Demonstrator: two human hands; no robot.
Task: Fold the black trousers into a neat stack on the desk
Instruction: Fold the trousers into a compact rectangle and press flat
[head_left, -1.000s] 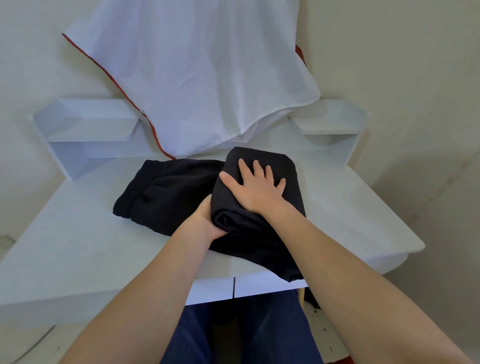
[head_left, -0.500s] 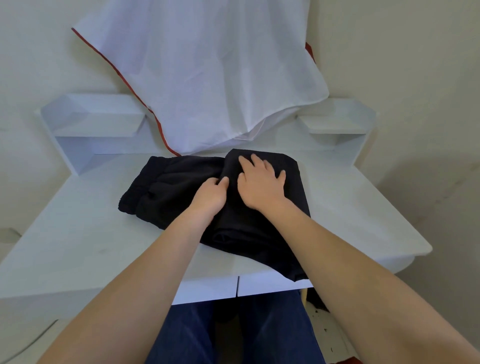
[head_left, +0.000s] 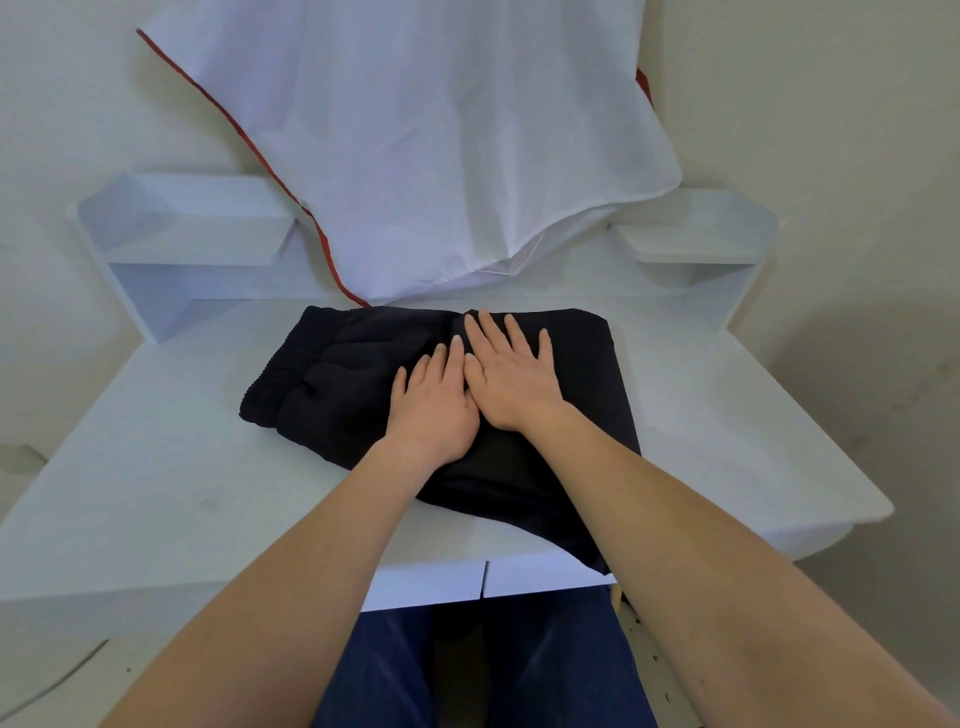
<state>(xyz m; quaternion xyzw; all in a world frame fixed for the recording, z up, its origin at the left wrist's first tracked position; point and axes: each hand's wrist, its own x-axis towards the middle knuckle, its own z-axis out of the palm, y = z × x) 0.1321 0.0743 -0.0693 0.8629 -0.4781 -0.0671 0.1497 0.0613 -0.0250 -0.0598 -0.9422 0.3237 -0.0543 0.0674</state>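
The black trousers (head_left: 343, 384) lie folded on the white desk (head_left: 156, 483), waistband end at the left, a folded layer on the right half. A corner of the cloth hangs over the desk's front edge. My left hand (head_left: 434, 402) lies flat, palm down, on the middle of the trousers with fingers spread. My right hand (head_left: 511, 371) lies flat beside it, touching it, fingers apart and pointing away from me. Neither hand grips the cloth.
A white sheet with a red edge (head_left: 415, 145) hangs on the wall and reaches down to the desk's back. Raised white shelves stand at the back left (head_left: 192, 244) and back right (head_left: 696, 234). My legs in blue trousers (head_left: 467, 670) are under the desk.
My left hand came out from under the folded layer and now lies flat on top. The lifted fold has been laid down and flattened. Both hands now press side by side.
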